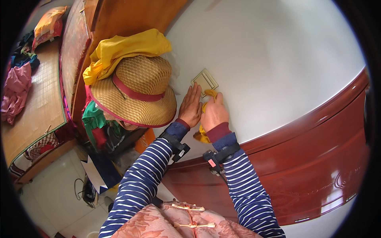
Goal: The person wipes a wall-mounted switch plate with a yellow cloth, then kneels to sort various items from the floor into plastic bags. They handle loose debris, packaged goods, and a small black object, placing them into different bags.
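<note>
A cream wall switch plate sits on the white wall. My left hand lies flat and empty, its fingertips at the plate's lower left edge. My right hand grips a yellow cloth. One bunched end of this cloth sticks out by the fingertips at the plate's lower corner, and the other end hangs below the hand. My right palm and part of the cloth are hidden. Dark straps with small black devices are around both wrists.
Close by on the left, a woven straw hat with a red band rests on a pile of clothes, beside yellow fabric. A glossy reddish-brown wooden headboard or furniture panel runs along the wall. A bed with a mat stands far left.
</note>
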### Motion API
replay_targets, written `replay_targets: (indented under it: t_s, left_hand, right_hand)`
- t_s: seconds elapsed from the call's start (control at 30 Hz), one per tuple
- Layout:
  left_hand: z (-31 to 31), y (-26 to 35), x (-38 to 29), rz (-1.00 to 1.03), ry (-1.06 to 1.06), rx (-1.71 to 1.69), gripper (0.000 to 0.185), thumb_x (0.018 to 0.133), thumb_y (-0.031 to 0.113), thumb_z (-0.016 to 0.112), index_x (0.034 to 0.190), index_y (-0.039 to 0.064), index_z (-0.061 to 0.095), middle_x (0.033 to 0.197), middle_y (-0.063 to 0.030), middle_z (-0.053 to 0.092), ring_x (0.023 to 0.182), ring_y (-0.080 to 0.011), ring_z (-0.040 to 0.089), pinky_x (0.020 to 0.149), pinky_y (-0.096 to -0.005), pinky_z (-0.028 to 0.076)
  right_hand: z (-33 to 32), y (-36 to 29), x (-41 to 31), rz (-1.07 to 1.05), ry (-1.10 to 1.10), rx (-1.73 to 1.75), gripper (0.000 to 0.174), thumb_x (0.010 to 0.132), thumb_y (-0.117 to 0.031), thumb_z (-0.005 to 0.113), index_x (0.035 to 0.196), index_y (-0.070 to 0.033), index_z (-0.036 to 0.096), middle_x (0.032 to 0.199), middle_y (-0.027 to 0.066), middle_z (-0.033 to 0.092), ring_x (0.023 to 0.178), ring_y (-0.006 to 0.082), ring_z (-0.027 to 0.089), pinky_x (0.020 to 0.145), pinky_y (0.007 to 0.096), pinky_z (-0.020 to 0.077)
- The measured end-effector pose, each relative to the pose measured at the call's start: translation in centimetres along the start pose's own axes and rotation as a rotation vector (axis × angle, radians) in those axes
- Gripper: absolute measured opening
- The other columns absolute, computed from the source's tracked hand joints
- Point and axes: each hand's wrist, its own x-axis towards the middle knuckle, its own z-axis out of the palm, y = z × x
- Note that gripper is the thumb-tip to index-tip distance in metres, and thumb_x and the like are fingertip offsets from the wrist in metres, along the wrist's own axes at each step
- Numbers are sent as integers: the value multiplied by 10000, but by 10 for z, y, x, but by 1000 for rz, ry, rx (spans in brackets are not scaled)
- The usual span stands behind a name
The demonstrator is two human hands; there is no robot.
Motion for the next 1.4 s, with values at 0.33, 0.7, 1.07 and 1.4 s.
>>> replay_targets:
  t_s: [0.33, 0.7, 1.07, 1.4]
  left_hand:
    - [-11, 1, 19, 48, 26, -22, 703, 958, 43, 498, 1609, -10, 240, 1669, -288, 212, 1552, -447, 212, 1263, -475, 221]
    - [7, -4, -135, -305, -112, -477, 626, 1084, 203, 455, 1627, -3, 220, 1635, -245, 338, 1531, -352, 316, 1234, -408, 269]
    - [-145, 35, -270, -695, -397, -401, 578, 1093, 171, 505, 1624, 72, 299, 1425, -135, 610, 1284, -197, 568, 1071, -327, 448]
    - [-271, 66, -325, -911, -231, -379, 577, 1079, 184, 552, 1614, 112, 347, 1369, -144, 653, 1199, -193, 628, 969, -322, 496]
  right_hand:
    - [11, -10, 11, 133, 106, 48, 728, 787, -137, 816, 1420, 17, 492, 1450, 221, 412, 1135, 390, 630, 853, 434, 592]
    - [14, -17, 26, -155, 227, -51, 496, 885, -100, 674, 1358, 16, 581, 1439, 174, 474, 1050, 310, 628, 756, 362, 593]
    - [84, -44, 52, -100, 8, -202, 536, 879, -127, 664, 1387, -4, 547, 1279, 182, 540, 953, 310, 649, 782, 342, 581]
    - [25, -19, 5, 77, 354, 238, 570, 882, -120, 689, 1410, 27, 529, 1565, 161, 387, 1132, 354, 611, 929, 383, 557]
